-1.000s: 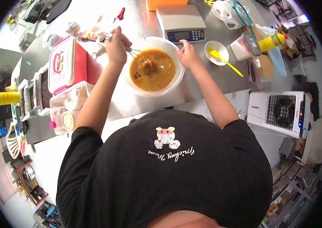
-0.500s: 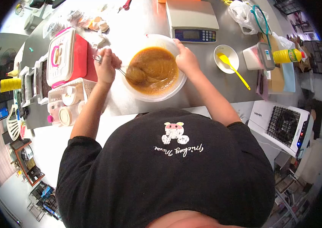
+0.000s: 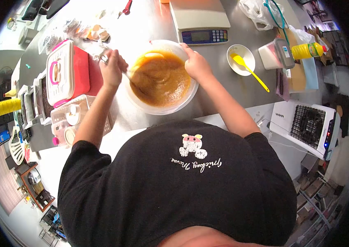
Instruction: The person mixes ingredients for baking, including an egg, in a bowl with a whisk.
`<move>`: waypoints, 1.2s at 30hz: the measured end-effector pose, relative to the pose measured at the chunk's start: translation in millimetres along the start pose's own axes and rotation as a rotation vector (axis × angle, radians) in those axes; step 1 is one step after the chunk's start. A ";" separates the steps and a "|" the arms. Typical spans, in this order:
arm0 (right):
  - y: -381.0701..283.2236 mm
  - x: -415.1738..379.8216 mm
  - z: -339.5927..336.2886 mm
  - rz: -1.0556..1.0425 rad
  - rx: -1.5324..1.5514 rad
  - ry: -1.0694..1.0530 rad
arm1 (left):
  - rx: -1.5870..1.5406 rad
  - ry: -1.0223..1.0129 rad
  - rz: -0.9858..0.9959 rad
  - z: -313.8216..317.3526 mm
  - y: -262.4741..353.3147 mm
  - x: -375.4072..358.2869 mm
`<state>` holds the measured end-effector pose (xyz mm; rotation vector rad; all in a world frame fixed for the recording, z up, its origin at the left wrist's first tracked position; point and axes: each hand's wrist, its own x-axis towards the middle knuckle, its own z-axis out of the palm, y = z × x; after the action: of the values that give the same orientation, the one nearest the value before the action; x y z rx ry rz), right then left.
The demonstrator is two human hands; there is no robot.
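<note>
My left hand is closed around the metal handle of a whisk, which slants down into brown batter. The whisk's head is sunk in the batter and mostly hidden. A large white bowl holds the batter and stands on the steel table. My right hand grips the bowl's rim at its upper right, thumb and fingers pinching the edge. Right of it sits a small white bowl with a yellow brush or spatula leaning in it.
A kitchen scale stands behind the bowl. At left are a pink-and-white lidded box, a white basket of containers, and eggshells. To the right are a lidded tub, a yellow bottle and a white appliance.
The whisk has shifted within the batter, and the surface swirl differs. My left hand has moved slightly up. The whole view has shifted a little; my right hand still holds the rim.
</note>
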<state>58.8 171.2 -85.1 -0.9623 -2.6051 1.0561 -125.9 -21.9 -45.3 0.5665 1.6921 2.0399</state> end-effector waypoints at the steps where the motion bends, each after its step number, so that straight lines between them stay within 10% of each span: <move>1: 0.7 -0.8 0.0 -0.043 0.022 0.005 | -0.037 0.038 0.076 12.1 9.5 10.4; 4: -6.0 -2.3 -4.9 0.031 -0.028 -0.042 | -0.336 0.134 0.199 43.9 -14.4 27.9; 9: -2.3 -10.3 -14.3 0.079 -0.057 -0.018 | -0.351 -0.080 -0.286 39.6 -27.1 -26.3; 12: 4.6 -17.7 -9.8 0.038 -0.022 -0.025 | 0.119 -0.077 -0.019 32.6 3.2 -0.1; 15: -1.1 -20.5 -9.9 0.025 -0.039 -0.030 | -0.207 0.083 0.180 58.6 0.4 19.9; 20: 6.5 -19.3 -19.1 0.109 -0.062 -0.006 | -0.390 -0.154 -0.486 45.3 -22.4 -37.8; 23: 11.8 -27.5 -15.6 0.051 -0.011 -0.030 | 0.131 -0.173 -0.026 32.8 12.8 -10.1; 26: 7.3 -24.9 -8.5 -0.047 0.021 0.019 | -0.255 -0.057 0.134 54.2 -2.7 18.4; 28: -2.0 -27.6 -17.4 0.057 -0.062 -0.069 | -0.453 0.092 -0.110 75.1 -52.7 -14.1; 30: 6.8 -29.6 -21.1 0.053 -0.084 -0.062 | -0.452 -0.263 -0.438 54.7 -37.9 -39.0; 34: 7.3 -40.2 -19.9 0.021 -0.038 -0.082 | 0.158 -0.199 0.043 48.2 14.8 -6.8; 36: 8.5 -38.1 -13.7 0.008 -0.024 -0.049 | -0.272 -0.155 0.171 59.9 6.7 3.5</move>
<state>97.9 159.8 -77.7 -0.9639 -2.6615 1.0665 -95.6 27.4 -28.2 0.7753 1.2887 2.2331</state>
